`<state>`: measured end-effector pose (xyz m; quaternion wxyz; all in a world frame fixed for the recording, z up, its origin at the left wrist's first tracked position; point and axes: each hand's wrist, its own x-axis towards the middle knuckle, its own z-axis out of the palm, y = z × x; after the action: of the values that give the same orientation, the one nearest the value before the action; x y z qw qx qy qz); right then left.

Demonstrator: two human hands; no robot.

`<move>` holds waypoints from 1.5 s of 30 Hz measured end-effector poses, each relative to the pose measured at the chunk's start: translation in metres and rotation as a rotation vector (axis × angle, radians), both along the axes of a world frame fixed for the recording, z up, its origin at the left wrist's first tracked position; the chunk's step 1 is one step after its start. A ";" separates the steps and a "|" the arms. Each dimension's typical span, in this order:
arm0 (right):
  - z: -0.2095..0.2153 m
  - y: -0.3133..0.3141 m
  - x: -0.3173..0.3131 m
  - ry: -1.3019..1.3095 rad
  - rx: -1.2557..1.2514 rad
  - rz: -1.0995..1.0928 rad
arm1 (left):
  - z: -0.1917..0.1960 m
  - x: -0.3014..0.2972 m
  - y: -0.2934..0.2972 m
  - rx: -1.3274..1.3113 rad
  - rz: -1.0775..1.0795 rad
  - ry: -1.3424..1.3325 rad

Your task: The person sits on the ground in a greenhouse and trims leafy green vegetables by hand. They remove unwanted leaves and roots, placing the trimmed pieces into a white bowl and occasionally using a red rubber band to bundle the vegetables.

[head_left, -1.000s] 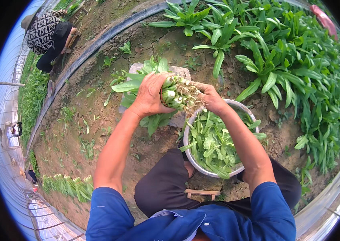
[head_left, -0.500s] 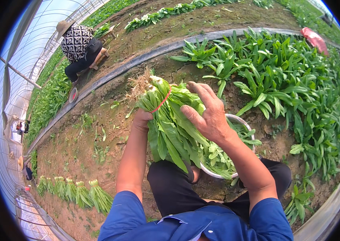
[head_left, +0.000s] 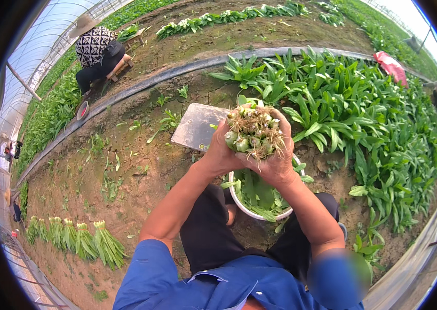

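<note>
Both hands are wrapped round a bunch of leafy greens, its cut stem ends and brown roots turned up toward me. My left hand closes on its left side, and my right hand grips it from the right and below. Most of its leaves are hidden under the stems and hands. Between my knees, below the bunch, stands a round white-rimmed tub with loose green leaves in it. Just beyond my left hand a flat grey rectangular plate rests near the ground, partly covered by my hand.
Tied bunches of greens stand in a row at the lower left. Dense leafy plants grow on the right, near a red sack. A grey strip crosses the soil. Beyond it, at far left, a person in a hat sits.
The bunch has been tipped, so its roots now face me. My right hand has gone from open beside the leaves to gripping the bunch. The grey plate has come into sight.
</note>
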<state>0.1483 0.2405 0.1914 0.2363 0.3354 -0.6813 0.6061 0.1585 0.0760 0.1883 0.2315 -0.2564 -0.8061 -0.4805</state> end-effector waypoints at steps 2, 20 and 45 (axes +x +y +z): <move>-0.002 0.009 0.000 -0.072 0.035 -0.011 | 0.005 0.008 0.007 -0.004 0.062 -0.121; -0.014 0.058 -0.025 -0.523 -0.305 0.250 | 0.005 0.004 0.047 0.179 -0.025 -0.180; -0.053 0.096 -0.026 -0.565 -0.105 0.082 | -0.030 0.000 0.096 0.193 0.278 0.151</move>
<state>0.1226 0.3370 0.1383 0.0293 0.1678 -0.6739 0.7190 0.1583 0.1721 0.1580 0.3788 -0.1545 -0.7643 -0.4985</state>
